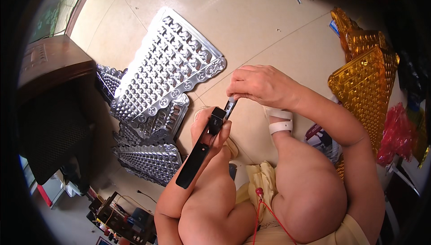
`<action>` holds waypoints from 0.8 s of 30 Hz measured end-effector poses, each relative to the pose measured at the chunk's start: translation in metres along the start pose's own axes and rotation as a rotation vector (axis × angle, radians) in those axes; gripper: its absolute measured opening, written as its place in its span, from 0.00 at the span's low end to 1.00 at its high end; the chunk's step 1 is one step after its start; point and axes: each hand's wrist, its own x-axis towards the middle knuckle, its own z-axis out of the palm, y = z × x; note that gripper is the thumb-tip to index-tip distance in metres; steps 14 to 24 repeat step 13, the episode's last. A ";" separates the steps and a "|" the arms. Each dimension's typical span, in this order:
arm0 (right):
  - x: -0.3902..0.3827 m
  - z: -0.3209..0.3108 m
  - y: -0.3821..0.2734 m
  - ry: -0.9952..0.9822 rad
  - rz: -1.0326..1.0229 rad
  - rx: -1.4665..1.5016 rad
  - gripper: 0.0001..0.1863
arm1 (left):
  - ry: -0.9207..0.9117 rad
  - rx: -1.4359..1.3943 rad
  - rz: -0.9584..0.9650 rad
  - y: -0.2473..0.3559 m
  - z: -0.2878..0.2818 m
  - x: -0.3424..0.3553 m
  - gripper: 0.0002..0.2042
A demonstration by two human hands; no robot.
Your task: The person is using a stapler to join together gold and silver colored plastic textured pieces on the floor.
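Note:
A black stapler (217, 120) is in my left hand (199, 128), fingers and thumb wrapped round its middle. Its long black arm (192, 168) swings back toward my left forearm, apart from the body. From the front sticks out a narrow metal rail (230, 105). My right hand (265, 83) is closed in a pinch at the far end of that rail; its fingertips hide what else, if anything, they hold. Both hands are above the floor, in front of my knees.
Silver embossed fan-shaped sheets (164, 65) lie piled on the floor at left. Gold embossed sheets (363, 79) are stacked at right, near a red plastic bag (395, 135). A dark wooden cabinet (56, 61) stands at the left edge. My sandalled foot (281, 126) is below the right forearm.

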 end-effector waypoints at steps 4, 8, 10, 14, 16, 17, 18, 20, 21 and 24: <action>0.000 0.002 0.001 0.015 0.014 0.030 0.04 | -0.005 -0.012 0.024 0.000 -0.001 0.000 0.11; -0.001 0.002 0.000 -0.006 0.011 -0.020 0.04 | 0.001 0.011 0.070 0.001 -0.002 0.002 0.11; -0.001 0.001 -0.001 -0.048 0.003 -0.088 0.03 | 0.006 0.010 0.068 0.000 -0.001 0.002 0.11; 0.000 -0.001 -0.004 -0.087 -0.003 -0.088 0.03 | -0.010 0.003 0.007 0.000 -0.002 -0.001 0.11; 0.000 -0.001 -0.004 -0.087 -0.003 -0.088 0.03 | -0.010 0.003 0.007 0.000 -0.002 -0.001 0.11; 0.000 -0.001 -0.004 -0.087 -0.003 -0.088 0.03 | -0.010 0.003 0.007 0.000 -0.002 -0.001 0.11; 0.000 -0.001 -0.004 -0.087 -0.003 -0.088 0.03 | -0.010 0.003 0.007 0.000 -0.002 -0.001 0.11; 0.000 -0.001 -0.004 -0.087 -0.003 -0.088 0.03 | -0.010 0.003 0.007 0.000 -0.002 -0.001 0.11; 0.000 -0.001 -0.004 -0.087 -0.003 -0.088 0.03 | -0.010 0.003 0.007 0.000 -0.002 -0.001 0.11; 0.000 -0.001 -0.004 -0.087 -0.003 -0.088 0.03 | -0.010 0.003 0.007 0.000 -0.002 -0.001 0.11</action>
